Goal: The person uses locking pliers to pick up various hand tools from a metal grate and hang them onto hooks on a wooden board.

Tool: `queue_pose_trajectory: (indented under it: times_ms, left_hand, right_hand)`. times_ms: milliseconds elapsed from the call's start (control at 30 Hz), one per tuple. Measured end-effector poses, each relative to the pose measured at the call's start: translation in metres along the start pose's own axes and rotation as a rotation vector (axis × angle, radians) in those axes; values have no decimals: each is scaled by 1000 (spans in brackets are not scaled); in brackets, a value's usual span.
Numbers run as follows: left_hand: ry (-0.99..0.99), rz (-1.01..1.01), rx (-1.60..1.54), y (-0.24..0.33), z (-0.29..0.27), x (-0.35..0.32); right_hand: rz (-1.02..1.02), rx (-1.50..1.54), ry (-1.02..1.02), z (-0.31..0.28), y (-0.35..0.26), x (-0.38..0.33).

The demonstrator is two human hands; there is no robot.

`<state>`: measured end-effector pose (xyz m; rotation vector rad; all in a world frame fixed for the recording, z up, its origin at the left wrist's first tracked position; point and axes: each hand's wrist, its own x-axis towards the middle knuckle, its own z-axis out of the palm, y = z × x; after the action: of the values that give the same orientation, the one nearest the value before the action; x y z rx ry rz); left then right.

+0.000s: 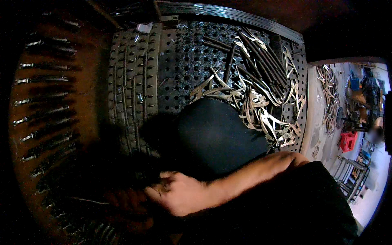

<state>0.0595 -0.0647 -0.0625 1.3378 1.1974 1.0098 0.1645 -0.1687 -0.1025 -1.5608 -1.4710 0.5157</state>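
Dark sleeve and knee fill the bottom of the view, and from under them the person's right hand (183, 196) reaches across to the left, low down, fingers curled in around something. It's too dark and blurry there to say what it's clamped on, or whether it's really clamped at all, so I can't tell. The left hand (128, 204) sits just past the right one's knuckles, mostly lost in shadow; same story, no way to call its grip.

Up and away from the hands is a perforated metal tray (175, 69), and heaped on its far right side is a pile of bare metal plier halves (261, 106), shiny and tangled, with some long dark rods (261, 57) lying slantwise on top. My guess is they're dumped there loose so they're easy to grab from.

Left of the hands, a brown board holds a row of finished-looking metal tools (45, 98) laid out side by side, probably to keep them sorted.

No readable packaging near the grip. Only a small white scrap (143, 27) at the tray's far edge and a red crate (348, 141) way off right on the pale floor.
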Motion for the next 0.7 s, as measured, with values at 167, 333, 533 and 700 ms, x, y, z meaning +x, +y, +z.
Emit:
queue_pose_trajectory:
  times_ms: [167,333,533,700]
  left_hand:
    - [-14,-16,13,-3,5,3]
    - [-44,-36,18,-3,7,8]
    - [-93,-64,2,-2,9,13]
    - [-111,-74,-24,1,4,10]
  right_hand:
    - [143,179,-313,10,3,-7]
    - [124,393,-90,33,8,-22]
    - [50,131,-29,5,21,5]
    - [-55,-10,-85,-12,17,17]
